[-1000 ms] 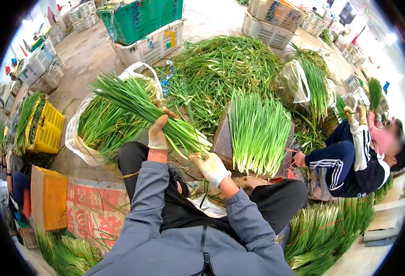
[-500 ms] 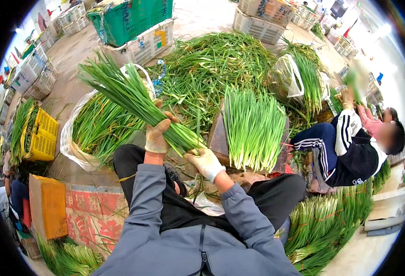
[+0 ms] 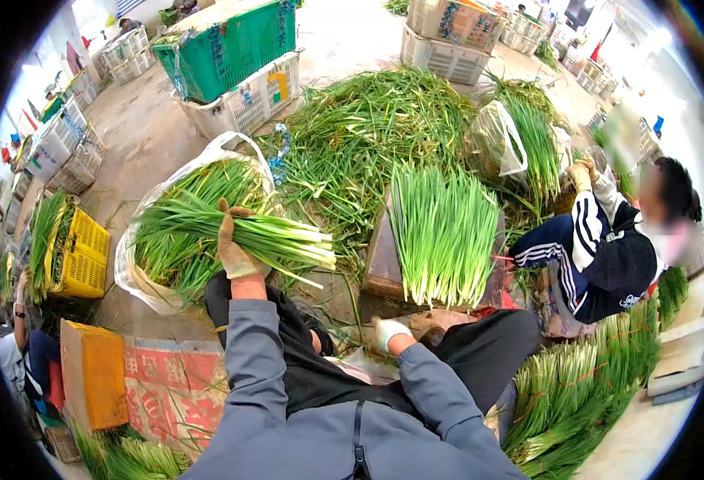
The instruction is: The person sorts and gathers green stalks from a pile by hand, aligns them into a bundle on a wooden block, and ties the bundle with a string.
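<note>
My left hand (image 3: 238, 246), in a soiled glove, is closed round a bunch of long green stalks (image 3: 284, 240), their pale ends pointing right. The bunch hangs over a white plastic bag (image 3: 140, 268) full of loose greens. My right hand (image 3: 388, 334), gloved and a little blurred, is low by my right knee, apart from the bunch; a thin green strand rises beside it, and its fingers are hard to make out. A neat pile of stalks (image 3: 444, 236) lies on a low block (image 3: 382, 260) ahead of my right hand.
A large heap of loose greens (image 3: 384, 128) lies beyond the block. Green and white crates (image 3: 244, 100) stand behind the bag. At right sits a person (image 3: 608, 248) in dark striped clothes, near tied bundles (image 3: 568, 384). A yellow basket (image 3: 86, 256) and wooden box (image 3: 94, 376) are left.
My right hand has let go of the bunch's pale ends and moved down toward my lap. My left hand has shifted left with the bunch, which now lies flatter.
</note>
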Motion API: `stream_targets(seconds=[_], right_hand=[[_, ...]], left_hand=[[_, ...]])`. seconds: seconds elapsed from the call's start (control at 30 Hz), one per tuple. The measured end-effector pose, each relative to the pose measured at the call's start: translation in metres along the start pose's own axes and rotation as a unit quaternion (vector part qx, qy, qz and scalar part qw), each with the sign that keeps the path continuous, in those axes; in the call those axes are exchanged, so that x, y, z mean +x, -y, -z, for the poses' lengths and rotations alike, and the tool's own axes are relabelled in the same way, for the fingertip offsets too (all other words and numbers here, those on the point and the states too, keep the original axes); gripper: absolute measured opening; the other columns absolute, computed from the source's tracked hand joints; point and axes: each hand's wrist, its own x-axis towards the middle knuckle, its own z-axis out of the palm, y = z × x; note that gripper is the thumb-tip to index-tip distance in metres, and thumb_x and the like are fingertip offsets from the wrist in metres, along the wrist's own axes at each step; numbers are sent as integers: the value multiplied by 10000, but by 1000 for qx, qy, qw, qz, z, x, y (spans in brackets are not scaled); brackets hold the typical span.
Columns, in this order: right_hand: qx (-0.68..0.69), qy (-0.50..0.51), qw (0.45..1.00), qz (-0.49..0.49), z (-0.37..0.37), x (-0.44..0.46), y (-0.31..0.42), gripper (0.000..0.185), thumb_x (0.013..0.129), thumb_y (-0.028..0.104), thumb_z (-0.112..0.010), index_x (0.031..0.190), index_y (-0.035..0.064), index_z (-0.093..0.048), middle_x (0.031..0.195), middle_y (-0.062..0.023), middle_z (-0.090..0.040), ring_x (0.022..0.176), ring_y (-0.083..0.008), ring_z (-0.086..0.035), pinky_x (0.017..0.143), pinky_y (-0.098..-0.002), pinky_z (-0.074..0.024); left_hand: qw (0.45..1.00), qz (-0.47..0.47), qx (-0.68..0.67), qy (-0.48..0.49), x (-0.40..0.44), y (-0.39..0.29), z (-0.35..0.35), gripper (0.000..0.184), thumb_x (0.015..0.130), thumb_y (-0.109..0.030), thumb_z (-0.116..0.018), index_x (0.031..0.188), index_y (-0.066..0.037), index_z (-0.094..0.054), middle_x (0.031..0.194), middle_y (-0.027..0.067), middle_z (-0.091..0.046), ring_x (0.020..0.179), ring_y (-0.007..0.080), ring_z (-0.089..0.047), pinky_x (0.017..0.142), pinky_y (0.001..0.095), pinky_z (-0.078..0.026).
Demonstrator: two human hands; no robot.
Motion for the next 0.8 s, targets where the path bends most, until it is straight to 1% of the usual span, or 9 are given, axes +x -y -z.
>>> stream_targets(seconds=[0.1, 0.17, 0.23, 0.27, 0.37, 0.43, 0.57, 0.67, 0.8], right_hand=[[298, -335, 891, 75, 59, -36, 23, 435, 895, 290, -703, 1262, 68, -633, 1204, -210, -678, 1133, -354, -651, 941, -402, -520], [444, -423, 781, 120, 101, -67, 42, 468, 909, 246, -695, 1324, 55, -594, 1245, -212, -667, 1152, -326, -654, 976, -383, -513], [539, -529, 607, 249, 110, -67, 62, 525, 932, 194, -667, 1409, 38, -514, 1359, -198, -607, 1240, -294, -602, 1056, -378, -465], [528, -548, 574, 302, 109, -57, 74, 559, 948, 157, -640, 1459, 29, -454, 1448, -180, -529, 1327, -270, -519, 1124, -384, -400], [373, -445, 755, 305, 120, -66, 101, 643, 969, 271, -589, 1520, 41, -350, 1490, -216, -460, 1389, -324, -447, 1158, -400, -350], [387, -507, 707, 307, 112, -64, 97, 609, 984, 297, -557, 1490, 7, -381, 1415, -232, -523, 1292, -335, -538, 1092, -399, -409], [438, -427, 755, 237, 113, -75, 63, 585, 950, 329, -645, 1404, -3, -485, 1346, -209, -590, 1260, -284, -577, 1052, -369, -449], [339, -377, 842, 184, 140, -100, 73, 668, 912, 426, -667, 1395, -3, -494, 1325, -229, -600, 1198, -321, -616, 1014, -377, -482], [262, -341, 880, 203, 134, -93, 79, 412, 953, 325, -592, 1251, 40, -591, 1050, -256, -681, 992, -436, -653, 855, -473, -529]], left_hand=[[994, 60, -79, 37, -7, 4, 1, 525, 910, -156, -699, 1405, -152, -523, 1057, 46, -670, 1000, 224, -639, 913, 439, -548], [989, 89, -83, 79, -16, 12, -9, 523, 910, -159, -698, 1406, -154, -533, 1111, 49, -659, 1031, 240, -629, 945, 451, -536], [987, 110, -70, 92, -21, 25, -13, 511, 921, -160, -685, 1408, -156, -531, 1146, 52, -650, 1049, 258, -625, 975, 458, -521], [986, 116, -54, 105, -28, 34, -15, 529, 925, -170, -681, 1426, -156, -511, 1166, 52, -646, 1068, 256, -628, 980, 457, -525], [981, 144, -49, 124, -37, 56, -15, 555, 930, -176, -676, 1449, -149, -482, 1166, 54, -646, 1077, 250, -630, 973, 449, -529], [977, 157, -53, 132, -35, 51, -18, 570, 933, -172, -669, 1463, -137, -463, 1148, 57, -651, 1053, 249, -640, 963, 445, -536], [974, 187, -32, 127, -49, 44, -18, 560, 942, -152, -656, 1464, -139, -455, 1140, 37, -670, 1008, 262, -661, 950, 450, -554], [953, 263, -43, 145, -50, 54, -20, 582, 924, -113, -665, 1462, -132, -442, 1194, 53, -656, 1095, 262, -646, 985, 437, -549], [948, 286, 10, 138, -66, 62, -33, 614, 901, -104, -690, 1461, -133, -439, 1289, 71, -610, 1172, 261, -613, 1010, 435, -537]])
